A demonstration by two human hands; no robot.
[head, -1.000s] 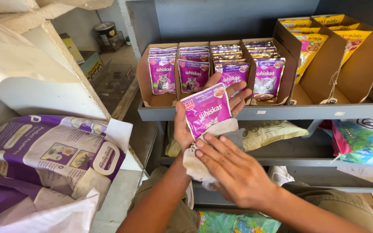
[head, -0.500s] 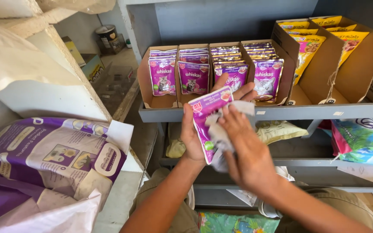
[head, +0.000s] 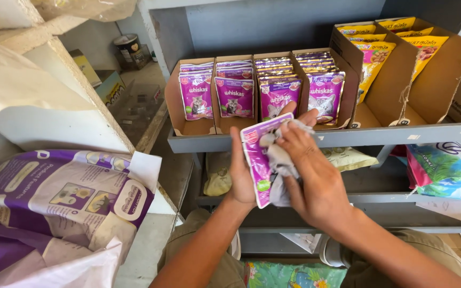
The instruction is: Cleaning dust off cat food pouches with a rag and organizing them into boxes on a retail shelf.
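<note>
Purple pet-food pouch [head: 257, 160] stands upright in the gripping left hand [head: 241, 170]; right hand [head: 310, 176], at its three o'clock, presses a grey cloth [head: 279, 162] against it.

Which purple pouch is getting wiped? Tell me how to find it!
Find the grey shelf with cardboard boxes full of purple pouches. Just in front of it, the left hand holds one purple pouch while the right hand presses a grey cloth on it. It is the only pouch outside the boxes, tilted, half covered by cloth.
</note>
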